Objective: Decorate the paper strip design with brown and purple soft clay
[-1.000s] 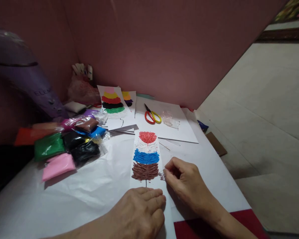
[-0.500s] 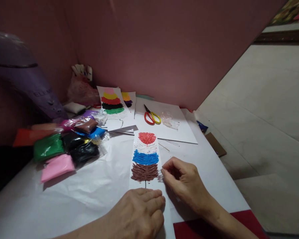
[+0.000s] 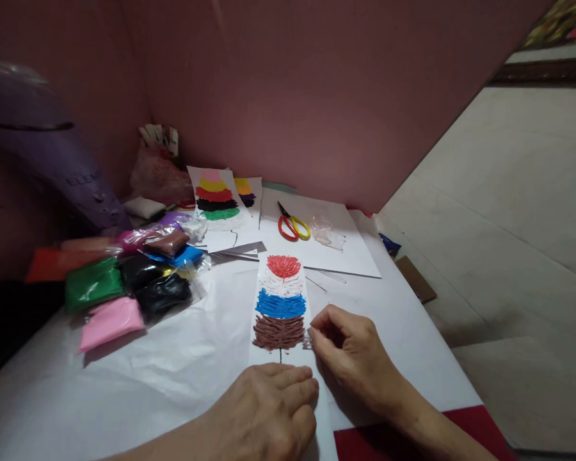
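Observation:
A white card (image 3: pixel 259 333) lies upright before me, with textured bands of red, white, blue and brown clay (image 3: pixel 279 333) one below another. A short black line runs down from the brown band. My left hand (image 3: pixel 273 403) rests palm down over the card's lower end, fingers laid flat and side by side. At the card's right edge, beside the brown band, my right hand (image 3: pixel 348 352) has thumb and forefinger pinched together. A pale, faint shape shows at those fingertips, too small to name.
Bagged clay packs (image 3: pixel 112 323) are heaped to the left. Behind the card lie a metal ruler (image 3: pixel 240 250), scissors (image 3: pixel 290 224) on a white board (image 3: pixel 350 256), and another banded card (image 3: pixel 216 198). A purple container (image 3: pixel 72 153) leans at far left; a dark red sheet (image 3: pixel 365 445) lies near right.
My right hand has shifted very slightly left toward the card, its fingers still pinched. My left hand and the card have stayed in place.

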`<state>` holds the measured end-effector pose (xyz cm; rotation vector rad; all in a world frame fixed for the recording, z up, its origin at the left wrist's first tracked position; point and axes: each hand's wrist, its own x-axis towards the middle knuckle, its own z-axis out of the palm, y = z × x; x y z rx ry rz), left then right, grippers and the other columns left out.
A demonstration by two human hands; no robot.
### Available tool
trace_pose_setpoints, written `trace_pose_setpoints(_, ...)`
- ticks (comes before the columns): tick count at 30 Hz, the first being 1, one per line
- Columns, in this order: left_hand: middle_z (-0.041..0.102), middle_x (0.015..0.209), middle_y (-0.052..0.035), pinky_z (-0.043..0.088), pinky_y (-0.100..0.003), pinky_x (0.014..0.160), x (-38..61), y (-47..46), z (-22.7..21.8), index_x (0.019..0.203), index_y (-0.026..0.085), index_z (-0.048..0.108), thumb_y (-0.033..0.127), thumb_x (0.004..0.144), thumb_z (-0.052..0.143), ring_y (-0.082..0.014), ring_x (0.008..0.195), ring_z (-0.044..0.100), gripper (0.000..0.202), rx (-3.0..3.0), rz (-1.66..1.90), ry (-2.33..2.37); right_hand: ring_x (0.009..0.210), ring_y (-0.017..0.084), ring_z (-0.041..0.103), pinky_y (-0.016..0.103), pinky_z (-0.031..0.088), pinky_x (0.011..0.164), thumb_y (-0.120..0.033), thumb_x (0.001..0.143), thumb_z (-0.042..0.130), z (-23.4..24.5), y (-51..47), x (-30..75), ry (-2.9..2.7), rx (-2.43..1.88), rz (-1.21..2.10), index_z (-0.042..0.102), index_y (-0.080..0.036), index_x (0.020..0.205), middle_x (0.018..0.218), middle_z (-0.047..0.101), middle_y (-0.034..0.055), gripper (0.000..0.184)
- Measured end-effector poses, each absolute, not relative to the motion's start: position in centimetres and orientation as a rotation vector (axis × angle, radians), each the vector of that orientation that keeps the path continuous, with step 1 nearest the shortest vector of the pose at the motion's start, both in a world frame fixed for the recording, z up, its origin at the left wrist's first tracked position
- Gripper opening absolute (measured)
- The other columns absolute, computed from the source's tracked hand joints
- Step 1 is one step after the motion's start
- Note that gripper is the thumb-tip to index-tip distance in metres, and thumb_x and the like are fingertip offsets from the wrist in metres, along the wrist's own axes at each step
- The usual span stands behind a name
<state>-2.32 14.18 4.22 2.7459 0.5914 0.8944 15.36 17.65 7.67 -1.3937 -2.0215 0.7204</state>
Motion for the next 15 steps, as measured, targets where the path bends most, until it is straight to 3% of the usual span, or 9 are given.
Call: trace_pose_setpoints(15,0.07,0.085,-0.0098,0.057,-0.031,0.078,-2.35,14.2,4.09,0.078,0.013,0.059,0.009,0.09,0.045,-0.0186,0.087,0.067,0.019,2.727,0.884,0.571,0.053,0.012,0.048,0.024,0.039,0.052,-0.013,0.08,0.05,7.88,17.78,15.27,-2.0,-1.485,0.693,0.054,-0.018,0.065,0.057,0.053,-0.0019,0.017)
